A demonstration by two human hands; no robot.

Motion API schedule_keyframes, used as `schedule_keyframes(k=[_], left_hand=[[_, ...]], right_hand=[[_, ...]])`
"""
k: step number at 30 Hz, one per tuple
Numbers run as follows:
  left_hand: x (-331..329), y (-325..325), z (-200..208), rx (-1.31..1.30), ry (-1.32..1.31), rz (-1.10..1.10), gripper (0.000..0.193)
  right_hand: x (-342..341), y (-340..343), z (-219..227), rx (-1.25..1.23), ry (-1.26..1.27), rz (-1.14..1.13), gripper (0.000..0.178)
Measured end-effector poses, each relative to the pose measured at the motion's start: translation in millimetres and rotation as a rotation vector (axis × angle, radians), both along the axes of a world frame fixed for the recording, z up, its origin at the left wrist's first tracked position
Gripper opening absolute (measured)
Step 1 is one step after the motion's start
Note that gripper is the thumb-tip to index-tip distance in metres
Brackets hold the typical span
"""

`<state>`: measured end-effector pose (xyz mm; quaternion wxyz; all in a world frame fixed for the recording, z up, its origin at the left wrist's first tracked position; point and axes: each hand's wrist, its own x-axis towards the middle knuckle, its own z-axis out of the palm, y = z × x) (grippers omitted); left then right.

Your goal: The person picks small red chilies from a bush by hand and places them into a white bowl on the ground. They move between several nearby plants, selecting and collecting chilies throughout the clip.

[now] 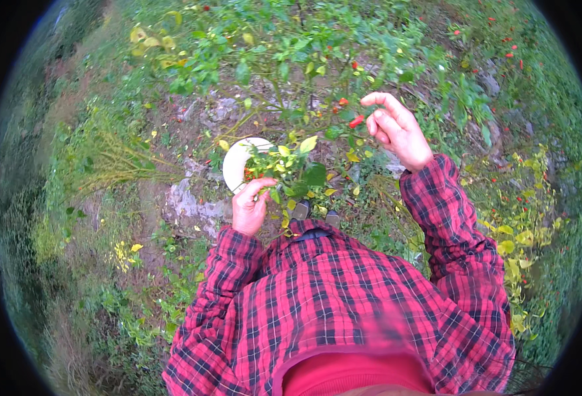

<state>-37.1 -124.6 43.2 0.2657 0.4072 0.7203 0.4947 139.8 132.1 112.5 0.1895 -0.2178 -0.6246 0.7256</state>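
Nearest, the red-and-black plaid shirt [324, 284] fills the space below the white bowl [235, 162]. The left hand [248, 210] is at the bowl's lower edge, its thumb and finger close together beside a leafy sprig [297, 168]; I cannot tell whether that grip is clamped on the rim, a stem or nothing. The right hand [399, 137] is raised, well right of the bowl and above its level, fingers curled; a red pepper [357, 121] sits just beside its fingertips, between it and the bowl. Whether that grip is on the pepper or apart from it cannot be told.

Lower down, shoes [301, 210] show below and right of the bowl, and grey stones [192, 201] lie to its lower left. Beyond the bowl spread green branches [297, 56].

A loose pinch could let the pepper drop into the undergrowth, I judge; a tug on the branches might shake others off, and a snagged sprig could tip the bowl.

The sprig hides the bowl's right side and most of its contents, only red bits showing. Plants toward the rim, well away from the bowl, blur.
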Motion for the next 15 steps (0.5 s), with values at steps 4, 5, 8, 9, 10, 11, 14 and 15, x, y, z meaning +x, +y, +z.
schedule_keyframes(k=[4, 5, 8, 9, 10, 11, 14, 15], left_hand=[[-3, -3, -1, 0.077, 0.101, -0.032, 0.028], [-4, -3, -2, 0.081, 0.084, -0.019, 0.027], [-5, -3, -6, 0.063, 0.059, 0.0, 0.026], [-5, -3, -7, 0.049, 0.031, -0.009, 0.027], [-5, -4, -8, 0.043, 0.051, 0.006, 0.027], [-5, -5, -9, 0.034, 0.055, 0.011, 0.027], [-5, -6, -10, 0.024, -0.015, 0.019, 0.027], [-5, -6, -11, 0.042, 0.009, 0.029, 0.026]], right_hand=[[-28, -4, -13, 1.201, -0.4, -0.047, 0.018], [-35, -1, -16, 1.34, -0.506, 0.022, 0.022], [-42, 12, -20, 1.503, -0.737, 0.164, 0.022], [-42, 17, -21, 1.497, -0.788, 0.18, 0.021], [-42, 20, -22, 1.476, -0.738, 0.141, 0.019], [-41, 23, -22, 1.454, -0.696, 0.096, 0.019], [-41, 31, -22, 1.345, -0.67, 0.028, 0.018], [-40, 33, -22, 1.318, -0.676, 0.013, 0.019]])
